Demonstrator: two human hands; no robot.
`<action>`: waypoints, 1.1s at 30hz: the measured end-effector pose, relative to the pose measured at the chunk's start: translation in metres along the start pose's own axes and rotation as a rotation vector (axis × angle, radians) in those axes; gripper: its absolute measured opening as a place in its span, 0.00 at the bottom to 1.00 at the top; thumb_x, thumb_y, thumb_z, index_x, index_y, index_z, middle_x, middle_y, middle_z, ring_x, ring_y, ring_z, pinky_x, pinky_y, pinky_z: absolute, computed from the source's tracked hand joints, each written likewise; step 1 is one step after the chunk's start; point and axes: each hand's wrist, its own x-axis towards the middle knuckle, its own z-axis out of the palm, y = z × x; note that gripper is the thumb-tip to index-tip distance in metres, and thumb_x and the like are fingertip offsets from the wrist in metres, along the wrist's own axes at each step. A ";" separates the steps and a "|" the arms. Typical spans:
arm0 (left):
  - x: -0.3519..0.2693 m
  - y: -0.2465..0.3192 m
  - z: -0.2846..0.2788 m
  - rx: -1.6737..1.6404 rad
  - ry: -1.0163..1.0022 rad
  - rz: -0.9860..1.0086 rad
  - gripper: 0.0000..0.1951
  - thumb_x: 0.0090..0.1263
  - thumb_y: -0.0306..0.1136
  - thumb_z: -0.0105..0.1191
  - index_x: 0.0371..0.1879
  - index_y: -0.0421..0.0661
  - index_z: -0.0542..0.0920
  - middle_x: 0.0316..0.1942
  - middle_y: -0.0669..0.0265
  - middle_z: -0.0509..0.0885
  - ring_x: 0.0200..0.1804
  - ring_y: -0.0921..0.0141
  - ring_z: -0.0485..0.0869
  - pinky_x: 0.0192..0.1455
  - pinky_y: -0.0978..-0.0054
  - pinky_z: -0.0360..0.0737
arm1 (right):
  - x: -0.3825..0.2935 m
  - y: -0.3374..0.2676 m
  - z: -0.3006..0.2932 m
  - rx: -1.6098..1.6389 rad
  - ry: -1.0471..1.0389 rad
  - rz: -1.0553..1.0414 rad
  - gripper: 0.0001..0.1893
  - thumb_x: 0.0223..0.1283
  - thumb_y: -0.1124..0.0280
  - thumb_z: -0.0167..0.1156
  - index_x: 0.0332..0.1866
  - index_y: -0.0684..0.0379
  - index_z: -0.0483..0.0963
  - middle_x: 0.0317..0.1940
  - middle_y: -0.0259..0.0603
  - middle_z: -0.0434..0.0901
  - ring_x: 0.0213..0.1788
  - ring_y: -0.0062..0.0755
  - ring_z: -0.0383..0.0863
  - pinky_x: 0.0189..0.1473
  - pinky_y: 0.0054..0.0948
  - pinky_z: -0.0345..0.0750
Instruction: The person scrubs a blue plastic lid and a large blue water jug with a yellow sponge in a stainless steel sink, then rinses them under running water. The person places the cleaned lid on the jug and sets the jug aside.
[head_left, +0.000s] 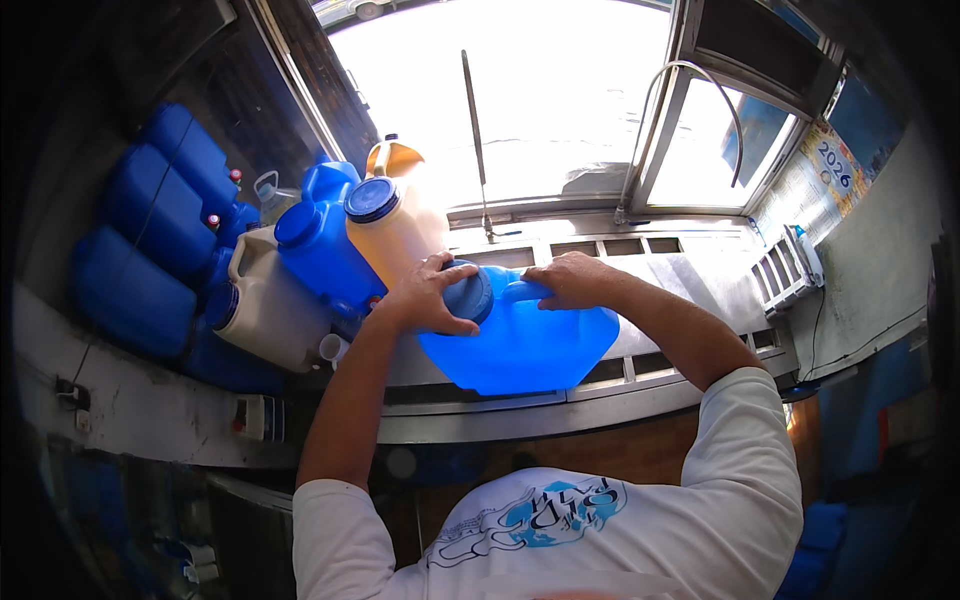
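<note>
A bright blue plastic jug (517, 352) lies on its side on the metal counter before me, its capped end towards the left. Spread fingers of my left hand (431, 296) grip the rim of its round dark blue screw cap (469, 292). Closed around the jug's blue handle (525, 291) is my right hand (574, 281). Left of the jug stand a yellowish jug with a blue cap (397, 232), another blue jug (322, 247) and a whitish jug (281, 307). A small white cup (333, 348) is beside my left forearm.
Large blue containers (157, 217) are stacked at the far left. Behind the counter (480, 427), a thin upright rod (474, 127) and a curved metal spout (739, 127) rise by the bright window. A white slatted rack (784, 274) is at the right wall.
</note>
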 end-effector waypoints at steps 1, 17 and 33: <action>-0.007 0.003 0.003 0.005 -0.009 0.048 0.50 0.41 0.59 0.77 0.70 0.63 0.74 0.75 0.46 0.62 0.77 0.44 0.59 0.77 0.50 0.63 | -0.001 0.005 0.002 -0.032 0.031 -0.045 0.30 0.61 0.56 0.68 0.66 0.56 0.73 0.46 0.50 0.86 0.49 0.51 0.86 0.57 0.48 0.78; -0.043 0.057 0.082 -0.267 0.643 -0.016 0.63 0.36 0.61 0.79 0.76 0.52 0.61 0.76 0.44 0.57 0.75 0.43 0.62 0.73 0.50 0.67 | 0.020 -0.048 0.050 0.590 0.412 0.122 0.32 0.70 0.53 0.56 0.75 0.59 0.64 0.72 0.55 0.67 0.74 0.50 0.67 0.73 0.41 0.66; -0.008 0.028 0.132 -0.377 0.637 -0.162 0.68 0.35 0.53 0.83 0.77 0.45 0.53 0.77 0.50 0.57 0.80 0.51 0.53 0.80 0.52 0.57 | -0.015 -0.046 0.089 0.908 0.838 0.355 0.34 0.66 0.46 0.64 0.69 0.59 0.70 0.63 0.52 0.76 0.68 0.42 0.74 0.68 0.39 0.70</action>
